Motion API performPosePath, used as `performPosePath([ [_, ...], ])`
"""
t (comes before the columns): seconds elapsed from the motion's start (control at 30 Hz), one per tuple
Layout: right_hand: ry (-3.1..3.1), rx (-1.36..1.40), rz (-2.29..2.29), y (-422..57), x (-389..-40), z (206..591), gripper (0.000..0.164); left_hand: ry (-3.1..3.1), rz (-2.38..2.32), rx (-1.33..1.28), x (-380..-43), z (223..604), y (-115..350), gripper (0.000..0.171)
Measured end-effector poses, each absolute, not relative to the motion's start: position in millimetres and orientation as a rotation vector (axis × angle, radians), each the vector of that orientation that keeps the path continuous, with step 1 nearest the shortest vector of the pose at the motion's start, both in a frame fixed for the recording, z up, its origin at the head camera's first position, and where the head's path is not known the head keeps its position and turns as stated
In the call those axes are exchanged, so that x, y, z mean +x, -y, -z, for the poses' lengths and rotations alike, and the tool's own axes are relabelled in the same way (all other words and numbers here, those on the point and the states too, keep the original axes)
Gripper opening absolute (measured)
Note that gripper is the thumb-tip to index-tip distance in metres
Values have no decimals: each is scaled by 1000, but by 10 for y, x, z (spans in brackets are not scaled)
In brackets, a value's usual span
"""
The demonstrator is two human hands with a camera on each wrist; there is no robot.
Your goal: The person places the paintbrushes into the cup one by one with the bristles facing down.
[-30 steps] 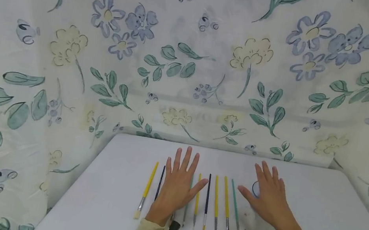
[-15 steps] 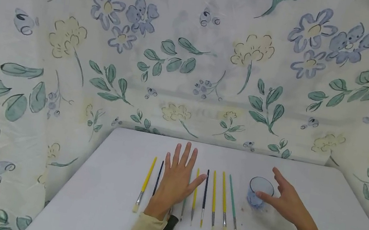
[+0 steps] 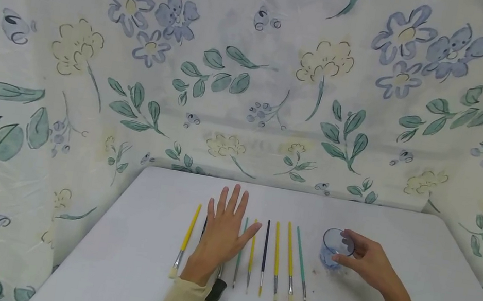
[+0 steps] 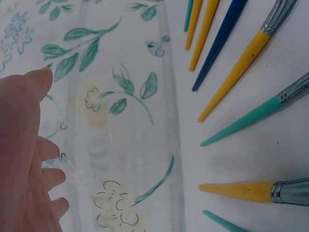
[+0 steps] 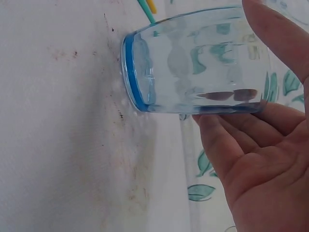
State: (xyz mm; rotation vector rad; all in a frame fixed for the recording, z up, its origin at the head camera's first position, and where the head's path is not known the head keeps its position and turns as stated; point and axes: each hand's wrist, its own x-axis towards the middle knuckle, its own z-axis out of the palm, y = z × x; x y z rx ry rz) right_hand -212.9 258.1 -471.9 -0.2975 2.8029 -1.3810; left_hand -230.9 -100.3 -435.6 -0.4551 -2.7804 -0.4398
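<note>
My left hand (image 3: pixel 219 235) is spread flat, fingers straight, over part of a row of paintbrushes, hiding some of them. In the left wrist view its thumb and fingertips (image 4: pixel 57 176) hold nothing, with brush handles off to the right. My right hand (image 3: pixel 375 261) grips a clear blue-tinted drinking glass (image 3: pixel 328 259), which stands upright on the table right of the brushes. The right wrist view has the thumb on one side of the glass (image 5: pixel 178 67) and curled fingers (image 5: pixel 217 137) on the other, near its rim.
Yellow (image 3: pixel 277 249), dark blue (image 3: pixel 265 253) and teal (image 3: pixel 301 253) paintbrushes lie side by side, bristles toward me. Faint paint stains mark the white table (image 3: pixel 438 273). A floral curtain (image 3: pixel 277 98) hangs behind and at both sides.
My right hand drew back to the right from over the glass, turned sideways, then closed in on it from the right. My left hand stays spread over the brushes. The camera view shifts slightly.
</note>
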Motion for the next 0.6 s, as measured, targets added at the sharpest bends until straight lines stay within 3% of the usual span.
performPosePath([
  [0.27,-2853,-240,1353,-2503,-2166,4740,86,2755,639,-434,-2337,4272,1248,75],
  [0.6,-2849,-167,1369,-2482,-2143,4758,88,2691,977,-90,-2373,4123,1823,46],
])
